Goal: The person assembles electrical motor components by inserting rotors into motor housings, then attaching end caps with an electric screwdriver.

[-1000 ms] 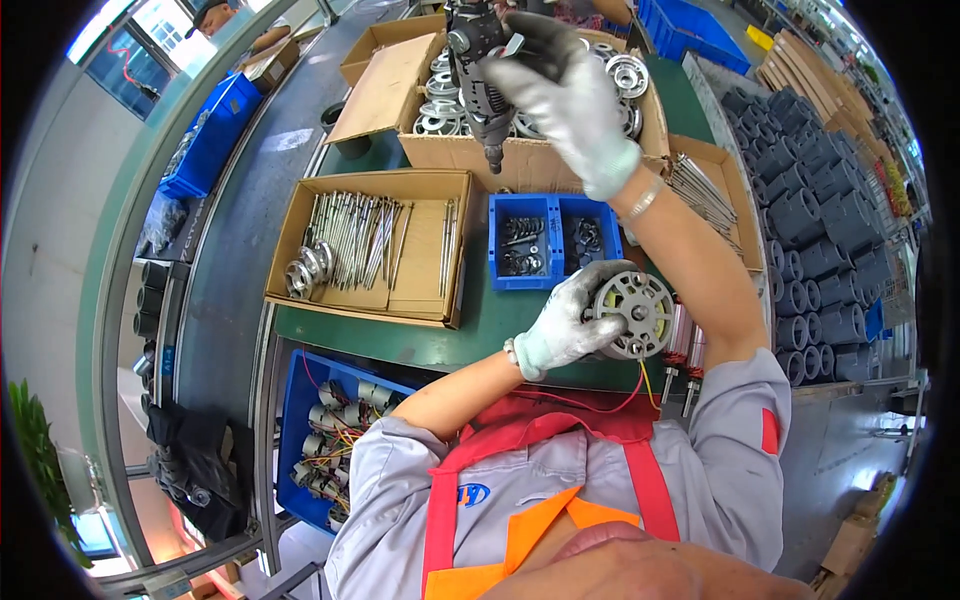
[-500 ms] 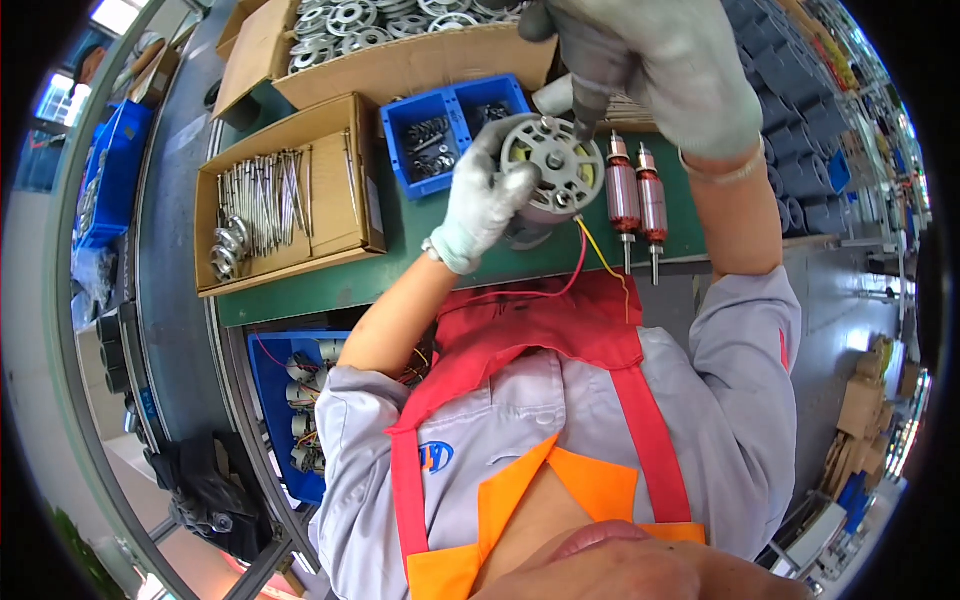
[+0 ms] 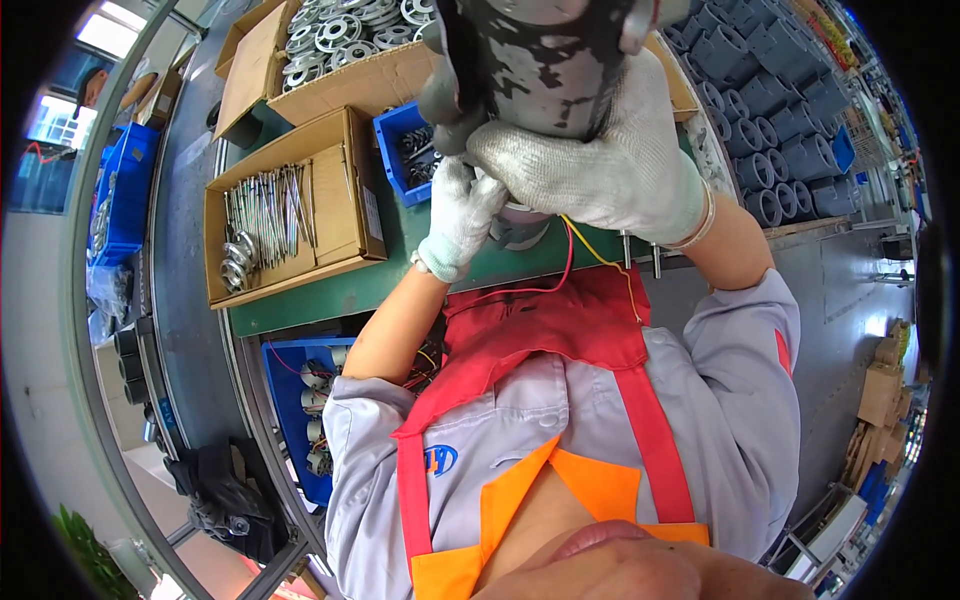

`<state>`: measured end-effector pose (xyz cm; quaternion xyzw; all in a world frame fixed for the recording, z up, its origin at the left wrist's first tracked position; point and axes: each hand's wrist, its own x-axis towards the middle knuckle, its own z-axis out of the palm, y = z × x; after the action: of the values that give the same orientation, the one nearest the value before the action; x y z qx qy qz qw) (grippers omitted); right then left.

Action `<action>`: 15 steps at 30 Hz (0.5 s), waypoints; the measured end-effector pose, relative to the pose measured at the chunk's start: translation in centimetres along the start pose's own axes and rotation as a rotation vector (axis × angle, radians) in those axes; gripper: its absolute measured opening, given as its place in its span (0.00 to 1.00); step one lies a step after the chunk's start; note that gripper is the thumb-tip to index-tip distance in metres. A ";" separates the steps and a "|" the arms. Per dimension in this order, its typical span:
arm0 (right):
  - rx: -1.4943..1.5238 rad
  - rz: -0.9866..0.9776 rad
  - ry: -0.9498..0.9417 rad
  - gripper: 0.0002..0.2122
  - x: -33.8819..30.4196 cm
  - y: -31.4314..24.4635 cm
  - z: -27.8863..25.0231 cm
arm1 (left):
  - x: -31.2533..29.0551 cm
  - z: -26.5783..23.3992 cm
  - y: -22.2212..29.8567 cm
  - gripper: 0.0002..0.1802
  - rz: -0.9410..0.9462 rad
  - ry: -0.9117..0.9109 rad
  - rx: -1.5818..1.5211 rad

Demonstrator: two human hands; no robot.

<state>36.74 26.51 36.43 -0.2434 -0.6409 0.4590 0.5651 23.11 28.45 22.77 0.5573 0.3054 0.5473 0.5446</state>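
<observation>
In my gloved right hand [image 3: 610, 170] is a power screwdriver [image 3: 550, 75], a thick dark grey body with chipped paint, held high over the bench. Its tip is hidden behind the hand. My gloved left hand [image 3: 458, 220] grips the side of an electric motor [image 3: 520, 230] just below, its fingers close to the right hand. Most of the motor, including its end cap, is covered by my right hand. A red wire [image 3: 570, 258] and a yellow wire [image 3: 605, 258] trail from it toward my red apron [image 3: 540, 320]. Two armature shafts [image 3: 656, 260] stick out below my right wrist.
A cardboard tray [image 3: 290, 215] of long bolts and metal rings lies left on the green bench [image 3: 300, 312]. Beside it is a blue parts bin [image 3: 405, 150]; behind, a carton [image 3: 350, 85] of metal end caps. Grey cylinders [image 3: 765, 150] stand right. Motors fill a blue crate [image 3: 300, 430] below.
My right hand and the screwdriver have come lower and nearer, now covering the motor's end cap and most of the armatures. My left hand keeps its hold, slightly shifted left.
</observation>
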 end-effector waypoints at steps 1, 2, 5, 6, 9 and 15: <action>0.046 0.000 0.067 0.22 -0.1 0.0 0.2 | 0.0 0.0 0.1 0.23 -0.007 0.002 -0.012; -0.145 -0.055 0.012 0.24 0.1 0.2 -0.6 | 0.0 0.0 0.1 0.23 -0.015 0.003 -0.024; -0.249 -0.209 0.092 0.17 0.6 1.5 -0.5 | 0.1 0.2 0.1 0.25 -0.030 0.001 -0.062; -0.251 -0.214 0.096 0.17 0.6 1.1 -0.5 | 0.1 0.2 0.0 0.25 -0.034 0.000 -0.075; -0.132 -0.127 -0.048 0.19 1.7 -0.7 -1.1 | 0.0 -0.1 0.0 0.26 -0.041 0.025 -0.111; 1.296 0.478 -0.139 0.17 6.7 2.6 -2.9 | 0.6 0.0 0.9 0.34 -0.054 -0.112 -0.068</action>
<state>37.32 34.17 37.31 0.0385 -0.2012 0.8755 0.4377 23.04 28.76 23.77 0.5597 0.2705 0.5105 0.5941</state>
